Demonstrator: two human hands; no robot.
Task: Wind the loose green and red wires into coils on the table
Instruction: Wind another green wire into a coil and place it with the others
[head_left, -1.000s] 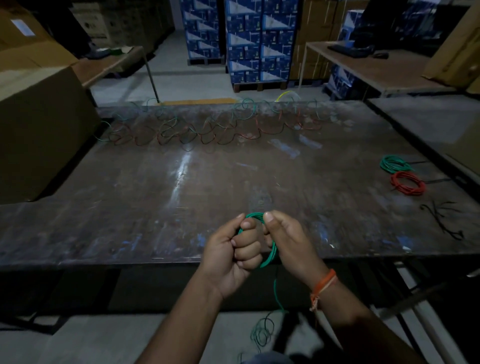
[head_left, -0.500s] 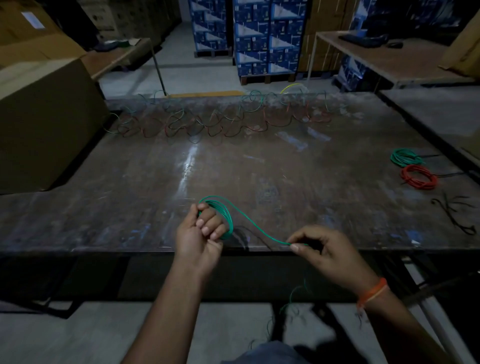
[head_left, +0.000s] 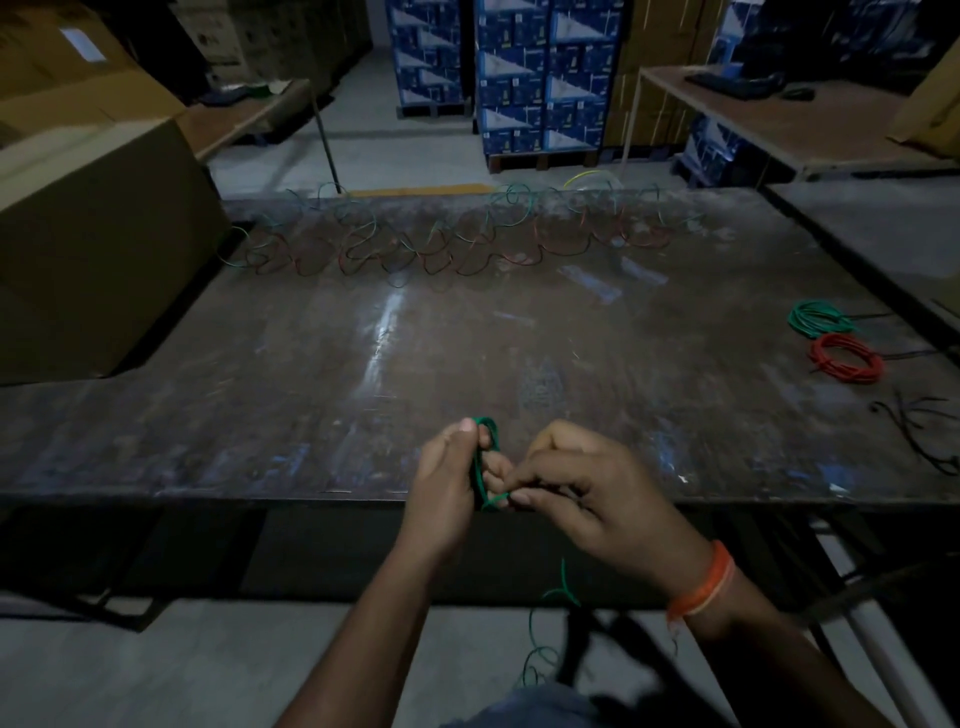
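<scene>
My left hand grips a small green wire coil over the near edge of the dark table. My right hand pinches the same green wire just below the coil. The wire's loose tail hangs down past the table edge to the floor. Loose green and red wires lie tangled in a row along the far side of the table. A finished green coil and a finished red coil lie at the right.
Black wire scraps lie near the right front corner. A large cardboard box stands against the table's left side. Stacked blue boxes and other tables stand beyond.
My right hand, which had drawn the wire out to the right, has come back to the left hand, laying the wire onto the coil.
</scene>
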